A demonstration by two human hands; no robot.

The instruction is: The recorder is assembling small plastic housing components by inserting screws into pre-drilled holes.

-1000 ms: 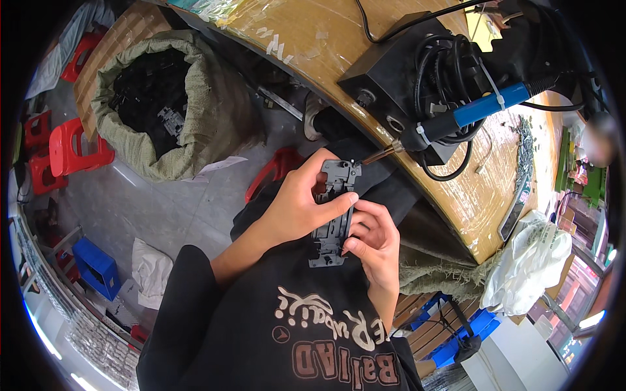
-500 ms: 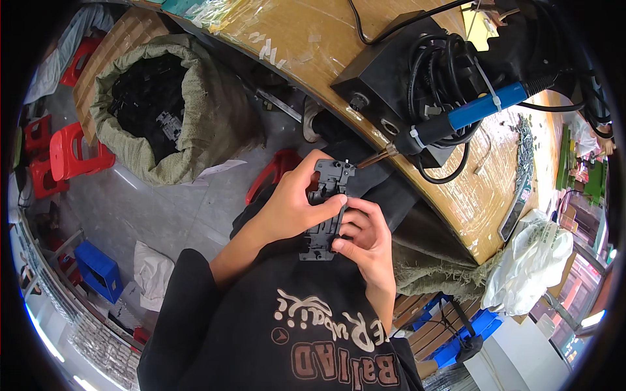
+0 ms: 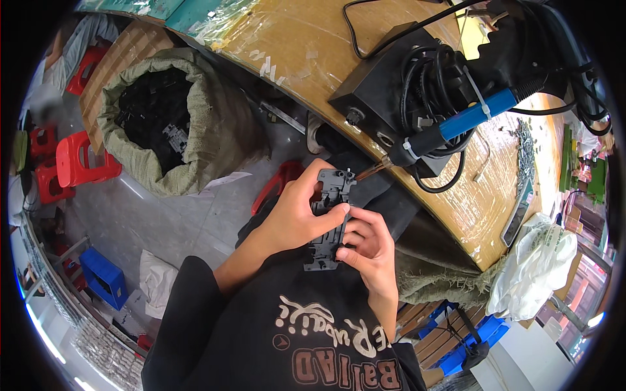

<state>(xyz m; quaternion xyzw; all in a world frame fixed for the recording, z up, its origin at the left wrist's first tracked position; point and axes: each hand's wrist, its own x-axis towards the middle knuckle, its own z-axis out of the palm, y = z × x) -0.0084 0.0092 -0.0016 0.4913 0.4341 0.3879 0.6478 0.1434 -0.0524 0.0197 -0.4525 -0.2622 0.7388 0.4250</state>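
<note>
A long black molded plastic part [image 3: 324,251] is held upright in front of my body, with posts and slots along its face. My left hand [image 3: 295,212] grips its left side, thumb laid across the middle. On the lower right, my right hand [image 3: 370,246] pinches the edge with thumb and fingers. Just right of the part's top corner is the metal tip of a blue-handled soldering iron [image 3: 479,112], fixed at the table edge. The tip seems to touch or nearly touch that corner; I cannot tell which.
A black box [image 3: 378,85] with coiled cables sits on the wooden table [image 3: 287,32]. To the left stands a woven sack [image 3: 225,124] full of black parts. Red stools [image 3: 81,159] and a blue crate [image 3: 103,277] are on the floor. A white plastic bag [image 3: 531,267] hangs at right.
The scene has shifted slightly down in view. The part's top corner has come closer to the iron's tip. Both hands keep their hold.
</note>
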